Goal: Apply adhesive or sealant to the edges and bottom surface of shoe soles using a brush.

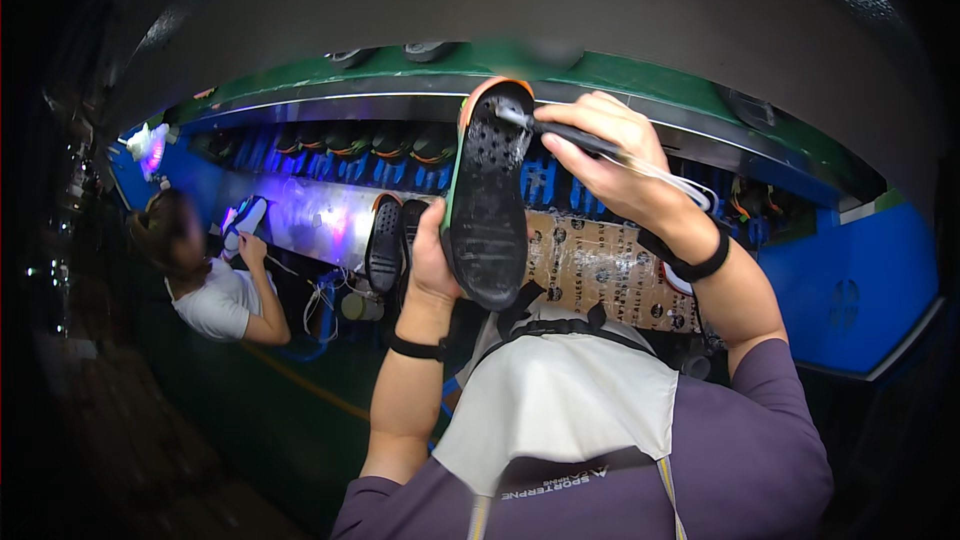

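A shoe upper [487, 220] is tilted up before me, its black underside facing me, with small holes at the far end and orange and green along its edge. My left hand [432, 262] is closed round its left side near the lower end. In my right hand [622, 152] is a black-handled brush [577, 136], a white tube trailing from its back end. The pale brush tip touches the underside by the holes, where the surface looks wet and shiny. The left fingers behind the upper are mostly hidden.
A bench covered in taped brown cardboard [600, 270] lies below my hands. More uppers [383, 245] stand on it to the left. Behind runs a rack with blue holders [540, 185], below a green conveyor belt [640, 80]. At far left a co-worker [215, 290] handles another shoe.
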Available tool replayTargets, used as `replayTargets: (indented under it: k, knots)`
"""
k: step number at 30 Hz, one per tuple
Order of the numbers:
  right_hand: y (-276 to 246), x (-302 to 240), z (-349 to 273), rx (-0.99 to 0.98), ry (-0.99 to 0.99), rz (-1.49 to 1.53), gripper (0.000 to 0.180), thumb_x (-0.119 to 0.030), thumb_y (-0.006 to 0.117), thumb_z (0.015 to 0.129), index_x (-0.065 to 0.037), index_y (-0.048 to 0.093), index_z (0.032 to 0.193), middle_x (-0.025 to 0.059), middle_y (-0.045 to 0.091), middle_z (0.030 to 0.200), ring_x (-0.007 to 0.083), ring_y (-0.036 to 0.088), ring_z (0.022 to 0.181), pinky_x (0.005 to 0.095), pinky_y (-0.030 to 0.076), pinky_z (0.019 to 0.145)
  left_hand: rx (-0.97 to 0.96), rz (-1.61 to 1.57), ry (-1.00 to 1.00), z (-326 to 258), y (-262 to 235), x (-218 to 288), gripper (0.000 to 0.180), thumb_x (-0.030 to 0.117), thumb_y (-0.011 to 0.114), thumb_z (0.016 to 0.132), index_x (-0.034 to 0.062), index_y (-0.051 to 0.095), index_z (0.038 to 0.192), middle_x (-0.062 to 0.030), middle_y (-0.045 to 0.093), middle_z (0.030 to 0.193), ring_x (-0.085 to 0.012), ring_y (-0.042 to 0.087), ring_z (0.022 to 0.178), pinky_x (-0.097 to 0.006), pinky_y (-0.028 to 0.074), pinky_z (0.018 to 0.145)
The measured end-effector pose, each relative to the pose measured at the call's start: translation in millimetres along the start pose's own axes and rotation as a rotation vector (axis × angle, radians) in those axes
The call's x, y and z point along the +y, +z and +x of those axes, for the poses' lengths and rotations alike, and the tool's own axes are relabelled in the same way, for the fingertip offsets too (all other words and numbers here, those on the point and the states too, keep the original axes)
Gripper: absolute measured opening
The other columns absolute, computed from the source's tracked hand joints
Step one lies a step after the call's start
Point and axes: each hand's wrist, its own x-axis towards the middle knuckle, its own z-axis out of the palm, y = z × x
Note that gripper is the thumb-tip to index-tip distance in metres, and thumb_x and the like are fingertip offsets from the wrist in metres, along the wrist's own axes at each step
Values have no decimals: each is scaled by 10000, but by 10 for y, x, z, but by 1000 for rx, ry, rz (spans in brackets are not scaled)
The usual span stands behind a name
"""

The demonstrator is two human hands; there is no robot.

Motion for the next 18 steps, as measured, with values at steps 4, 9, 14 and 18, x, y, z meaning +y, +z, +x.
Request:
replayTargets:
  k: [4,9,14,18]
  knots:
    - [312,19,-121,-105,-263,-158,347,-102,778,812,-65,693,1147,59,589,809,256,567,765,396,447,694,13,-16,81,-92,-3,-137,702,524,255,1056,5,520,1447,-204,668,1307,-337,699,1126,-484,567,1006]
    - [314,-282,-368,-533,-357,77,345,-187,789,832,-79,727,1153,36,621,835,224,587,863,371,426,781,92,-72,165,-102,-235,-113,722,547,216,1068,11,533,1433,-188,667,1322,-315,665,1192,-468,522,1063]
    - [130,-180,-249,-508,37,452,229,-154,787,868,-104,788,1091,76,738,952,231,665,907,368,507,852,-22,-92,218,-230,-250,-176,744,580,278,1052,8,493,1477,-204,635,1370,-333,632,1250,-484,485,1107]
    - [264,-77,-301,-160,594,612,232,-172,715,932,-43,767,1117,75,758,928,137,679,892,310,548,793,96,81,247,-320,-249,-282,786,582,533,994,18,430,1531,-166,583,1458,-324,593,1319,-493,464,1139]
